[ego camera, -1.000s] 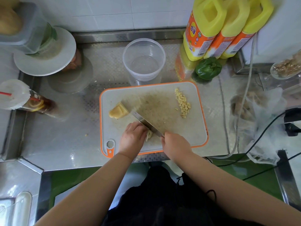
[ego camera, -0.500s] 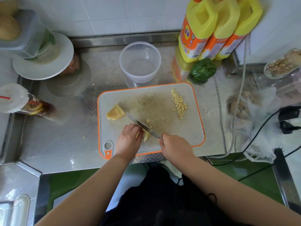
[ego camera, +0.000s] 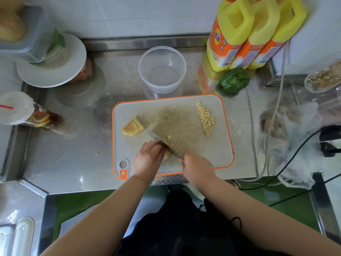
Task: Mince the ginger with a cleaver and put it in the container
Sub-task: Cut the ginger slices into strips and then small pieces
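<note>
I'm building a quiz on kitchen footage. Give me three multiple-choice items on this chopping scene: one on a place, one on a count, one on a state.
1. Where is the diced ginger pile?
A. right part of the board
B. in the container
C. on the counter left of the board

2. How many yellow bottles stand at the back right?
A. one
B. three
C. five

3. What is in the clear container?
A. minced ginger
B. a pepper
C. nothing

Key: 1 A, the pile lies on the board near its right edge. 2 B, three handled bottles stand side by side. 3 C, its bare bottom shows through.
</note>
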